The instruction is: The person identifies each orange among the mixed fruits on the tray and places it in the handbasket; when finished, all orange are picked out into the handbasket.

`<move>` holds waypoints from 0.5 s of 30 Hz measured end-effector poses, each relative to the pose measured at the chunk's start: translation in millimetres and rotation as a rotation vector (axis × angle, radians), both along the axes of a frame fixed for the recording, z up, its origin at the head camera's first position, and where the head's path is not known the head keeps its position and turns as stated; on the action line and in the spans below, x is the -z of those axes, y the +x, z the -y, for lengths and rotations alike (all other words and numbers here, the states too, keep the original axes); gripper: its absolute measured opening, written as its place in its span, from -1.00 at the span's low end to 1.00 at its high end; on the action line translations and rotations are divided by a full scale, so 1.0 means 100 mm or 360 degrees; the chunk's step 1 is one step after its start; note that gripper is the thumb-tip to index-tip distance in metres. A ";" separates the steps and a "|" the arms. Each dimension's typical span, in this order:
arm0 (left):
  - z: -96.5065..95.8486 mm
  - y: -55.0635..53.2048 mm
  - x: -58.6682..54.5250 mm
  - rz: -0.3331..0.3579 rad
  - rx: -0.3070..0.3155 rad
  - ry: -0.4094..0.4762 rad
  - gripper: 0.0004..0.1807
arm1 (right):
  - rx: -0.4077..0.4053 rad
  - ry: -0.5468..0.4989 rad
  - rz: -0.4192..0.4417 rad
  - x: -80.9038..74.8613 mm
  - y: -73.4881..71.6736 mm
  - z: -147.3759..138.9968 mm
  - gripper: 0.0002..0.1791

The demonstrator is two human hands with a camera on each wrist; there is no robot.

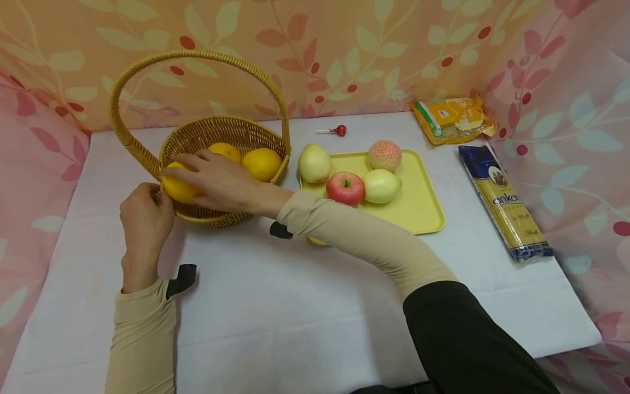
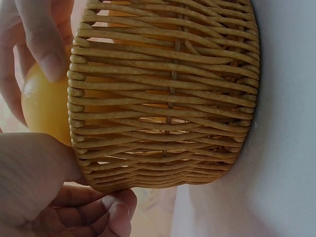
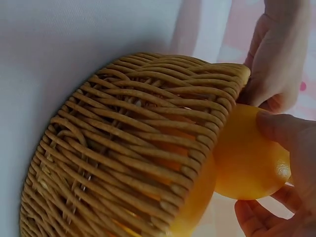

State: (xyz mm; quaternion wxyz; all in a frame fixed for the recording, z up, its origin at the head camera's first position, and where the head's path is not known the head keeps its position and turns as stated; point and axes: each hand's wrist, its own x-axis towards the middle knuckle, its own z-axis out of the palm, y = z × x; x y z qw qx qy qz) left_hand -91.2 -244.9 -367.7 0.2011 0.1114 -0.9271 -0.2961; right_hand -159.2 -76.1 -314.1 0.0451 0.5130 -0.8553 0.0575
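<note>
orange (image 1: 178,187) cupped in right hand (image 1: 221,183) fingers at basket (image 1: 223,131) rim, left hand (image 1: 146,216) gripping rim; smooth, firm, probably light, best grasped around middle.

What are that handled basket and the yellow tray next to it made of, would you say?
The basket looks like woven wicker or rattan: tan strands cross over upright ribs, with gaps that let the orange fruit show through. Its finish is matt and natural. The tray is probably moulded plastic, judging by its even pale yellow colour, smooth surface and rounded raised rim.

3 oranges (image 1: 261,163), 4 tray fruits (image 1: 345,187), 1 basket (image 1: 223,130).
</note>
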 end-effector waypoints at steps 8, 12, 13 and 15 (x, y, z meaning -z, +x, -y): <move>0.01 0.00 0.00 0.0030 -0.0006 -0.0001 -0.62 | -0.0015 0.0022 0.0003 0.08 -0.01 0.07 -0.39; 0.00 0.00 -0.01 0.0020 -0.0003 -0.0004 -0.62 | 0.0018 0.0079 -0.0002 0.14 -0.01 0.09 -0.47; 0.00 0.01 -0.01 0.0013 0.0000 -0.0006 -0.62 | 0.0031 0.0116 -0.0007 0.15 -0.01 0.09 -0.49; -0.01 0.01 -0.02 0.0003 0.0002 -0.0008 -0.62 | 0.0054 0.0178 -0.0007 0.17 -0.01 0.09 -0.51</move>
